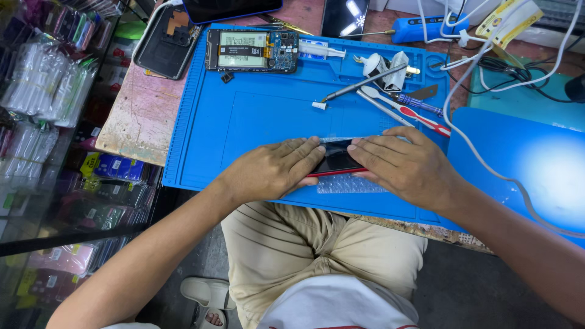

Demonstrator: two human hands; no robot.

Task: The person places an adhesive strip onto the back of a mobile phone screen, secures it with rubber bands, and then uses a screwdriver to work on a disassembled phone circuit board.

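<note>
- the red-edged phone (336,161) lies flat, dark screen up, at the near middle of the blue work mat (244,122), resting on a piece of clear bubble wrap (350,184) that shows below its near edge.
- my left hand (274,167) lies palm down over the phone's left end; the fingers (304,149) are extended and close together, pressing on the screen, with the thumb at the near red edge. nothing is enclosed in the hand.
- my right hand (405,164) lies palm down over the phone's right end; the fingers (375,146) are stretched flat and slightly spread, tips on the screen, thumb at the near edge. it presses rather than grips.
- the fingertips of both hands nearly meet over the middle of the screen.
- a strip of clear film (341,139) shows just beyond the phone's far edge.
- beyond the right hand, on the mat: a red-and-white tool (414,114), a grey metal probe (359,85) and a small blue-handled driver (420,105), lying close together.
- at the far edge of the mat: an opened phone body (251,50) with its circuit board exposed, and a small syringe (320,50) just beside it.
- off the mat's far-left corner: a dark back cover (166,44) on the worn tabletop (131,116).
- a white cable (469,143) curves across a second blue mat (524,170) to my right.
</note>
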